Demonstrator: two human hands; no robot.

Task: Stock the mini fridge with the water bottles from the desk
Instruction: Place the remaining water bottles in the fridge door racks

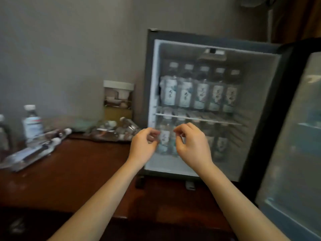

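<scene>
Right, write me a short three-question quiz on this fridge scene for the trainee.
1. True or false: the mini fridge has its door closed.
2. How many stand in the row of bottles on the upper shelf? A three, B five, C nine.
3. Fill in: the left hand and right hand hover before the fridge's ____ compartment.
Key: 1 false, it is swung open to the right; 2 B; 3 lower.
</scene>
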